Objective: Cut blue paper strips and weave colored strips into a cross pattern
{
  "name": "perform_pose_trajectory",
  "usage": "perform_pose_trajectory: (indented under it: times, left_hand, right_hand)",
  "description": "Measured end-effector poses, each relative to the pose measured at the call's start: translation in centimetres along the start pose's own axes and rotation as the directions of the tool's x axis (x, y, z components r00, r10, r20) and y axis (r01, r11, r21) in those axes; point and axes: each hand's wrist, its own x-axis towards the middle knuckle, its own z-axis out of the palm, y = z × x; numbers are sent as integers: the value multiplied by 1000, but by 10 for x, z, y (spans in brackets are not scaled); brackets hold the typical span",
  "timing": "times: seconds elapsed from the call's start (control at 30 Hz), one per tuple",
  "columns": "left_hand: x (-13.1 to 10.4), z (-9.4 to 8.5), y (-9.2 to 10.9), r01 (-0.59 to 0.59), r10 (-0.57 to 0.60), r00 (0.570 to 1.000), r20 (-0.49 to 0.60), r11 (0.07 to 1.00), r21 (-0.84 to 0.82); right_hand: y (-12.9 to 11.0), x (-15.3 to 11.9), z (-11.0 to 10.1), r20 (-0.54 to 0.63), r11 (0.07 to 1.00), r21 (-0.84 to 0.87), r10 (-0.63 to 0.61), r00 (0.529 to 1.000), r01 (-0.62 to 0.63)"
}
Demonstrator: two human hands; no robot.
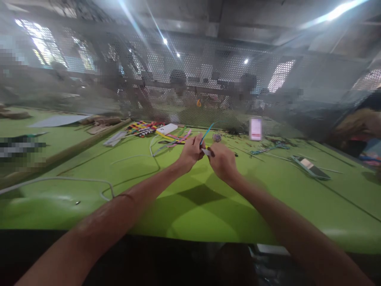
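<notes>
Both my hands meet over the middle of the green table. My left hand is closed on a thin blue strip, whose free end sticks up and to the right. In my right hand is a small knife, gripped in the closed fingers. Its pale blade points left, close to the fingers of my left hand; whether it touches the strip I cannot tell. Just behind the hands lie loose pink and yellow strips and a small round patterned object.
A colourful woven piece and a white flat device lie at the back. A lit phone leans near the perforated screen. White cable curves at left; a dark flat object rests at right. People sit beyond.
</notes>
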Motion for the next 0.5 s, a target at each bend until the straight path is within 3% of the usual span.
perform_pose_trajectory:
  times: [0.37, 0.5]
  left_hand:
    - [-12, 3, -6, -163, 165, 986, -7, 980, 113]
    - [-14, 4, -11, -205, 219, 973, -69, 965, 166]
  right_hand:
    - [-6, 3, -6, -38, 997, 8, -78, 996, 79]
    - [-7, 3, -6, -31, 995, 12, -95, 995, 95]
